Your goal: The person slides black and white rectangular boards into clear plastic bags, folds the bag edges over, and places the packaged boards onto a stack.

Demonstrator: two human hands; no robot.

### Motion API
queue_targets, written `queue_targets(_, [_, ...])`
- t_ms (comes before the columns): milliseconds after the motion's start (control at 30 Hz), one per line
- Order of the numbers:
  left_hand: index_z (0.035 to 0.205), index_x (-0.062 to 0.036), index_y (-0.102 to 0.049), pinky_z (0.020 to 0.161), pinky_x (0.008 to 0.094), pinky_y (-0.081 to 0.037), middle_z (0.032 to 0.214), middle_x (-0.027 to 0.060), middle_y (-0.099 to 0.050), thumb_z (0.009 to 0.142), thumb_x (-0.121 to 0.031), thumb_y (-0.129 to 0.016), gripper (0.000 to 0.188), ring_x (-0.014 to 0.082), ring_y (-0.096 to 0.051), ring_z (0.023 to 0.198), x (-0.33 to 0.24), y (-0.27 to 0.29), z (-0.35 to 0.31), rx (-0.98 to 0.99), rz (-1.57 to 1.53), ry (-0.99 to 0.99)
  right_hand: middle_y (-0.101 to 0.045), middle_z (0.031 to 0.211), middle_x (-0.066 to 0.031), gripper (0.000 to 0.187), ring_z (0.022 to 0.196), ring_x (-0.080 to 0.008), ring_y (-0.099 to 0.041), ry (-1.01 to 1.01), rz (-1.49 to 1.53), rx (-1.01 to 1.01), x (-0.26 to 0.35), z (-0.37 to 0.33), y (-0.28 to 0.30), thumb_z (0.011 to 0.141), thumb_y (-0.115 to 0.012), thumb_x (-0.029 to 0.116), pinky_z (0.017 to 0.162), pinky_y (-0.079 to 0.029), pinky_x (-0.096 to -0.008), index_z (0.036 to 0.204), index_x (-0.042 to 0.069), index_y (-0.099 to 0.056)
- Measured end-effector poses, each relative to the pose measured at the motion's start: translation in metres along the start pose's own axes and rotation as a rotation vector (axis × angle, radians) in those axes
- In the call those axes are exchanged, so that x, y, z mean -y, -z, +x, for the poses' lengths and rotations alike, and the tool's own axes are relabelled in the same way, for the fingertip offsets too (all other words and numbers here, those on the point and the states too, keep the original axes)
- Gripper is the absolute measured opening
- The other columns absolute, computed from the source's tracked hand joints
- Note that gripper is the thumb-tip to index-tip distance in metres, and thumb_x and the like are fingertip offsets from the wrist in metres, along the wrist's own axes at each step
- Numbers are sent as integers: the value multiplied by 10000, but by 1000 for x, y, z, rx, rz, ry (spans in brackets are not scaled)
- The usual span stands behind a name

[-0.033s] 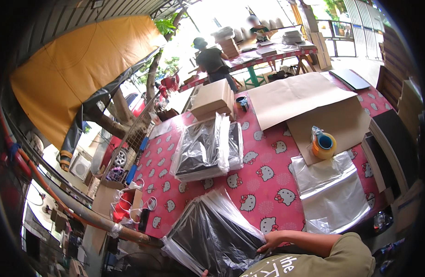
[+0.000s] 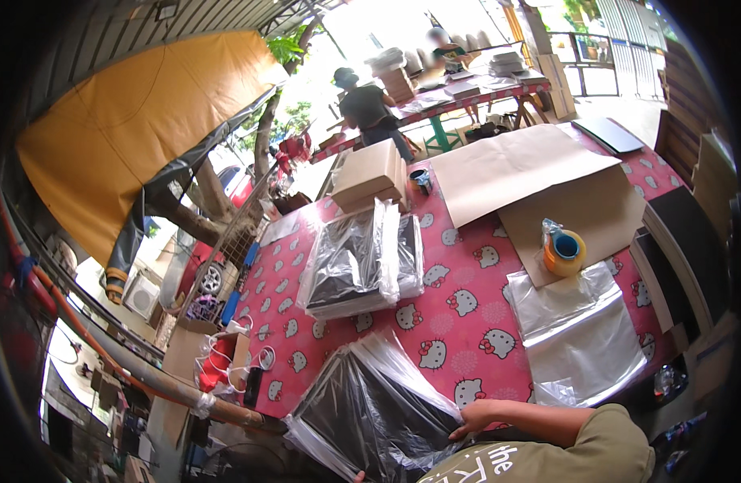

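Note:
A flat black panel in a clear plastic bag lies tilted at the table's near edge, right in front of me. My right hand grips its right edge, thumb on top and fingers curled around the side. Of my left hand only the fingertips show at the bottom of the picture, against the lower left edge of the bag; the rest is out of sight. Loose film bunches up at the bag's far end. Beyond it sits a stack of similar bagged black panels.
A pile of clear plastic bags lies to the right, with a tape roll behind it on brown cardboard sheets. Brown boxes stand at the far left of the pink table. Two people are at another table.

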State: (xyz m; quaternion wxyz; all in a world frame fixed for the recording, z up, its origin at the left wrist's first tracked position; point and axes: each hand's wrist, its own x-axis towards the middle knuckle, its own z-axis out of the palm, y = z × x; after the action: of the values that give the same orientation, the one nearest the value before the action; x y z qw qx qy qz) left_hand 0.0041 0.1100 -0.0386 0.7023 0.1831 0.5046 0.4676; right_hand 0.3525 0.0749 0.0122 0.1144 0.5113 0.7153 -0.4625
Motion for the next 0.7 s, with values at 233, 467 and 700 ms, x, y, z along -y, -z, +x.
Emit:
queue_targets(233, [1133, 22, -456, 856, 415, -432, 1051, 148, -565, 735, -276, -663, 539, 291, -546, 969, -28, -6, 15, 12, 18, -4, -596, 942, -193, 749, 905, -327, -571, -112, 137, -567, 5, 4, 46, 702, -455, 681, 760, -453, -415, 1011, 5, -549])
queue_targets(467, [1132, 22, -458, 860, 417, -431, 1050, 148, -567, 733, -285, -664, 543, 293, -547, 969, -39, -2, 33, 10, 16, 24, -528, 1026, -291, 817, 949, -398, -532, 162, 373, -659, 16, 45, 55, 727, -494, 626, 831, -419, -419, 1232, -3, -368])
queue_targets(700, [1130, 21, -461, 863, 418, -430, 1048, 147, -569, 731, -294, -664, 548, 296, -547, 969, -54, 21, 34, -6, -10, 33, -403, 1225, -234, 871, 1112, -370, -398, 133, 264, -681, 39, 90, 17, 718, -495, 630, 922, -345, -414, 1253, -32, -310])
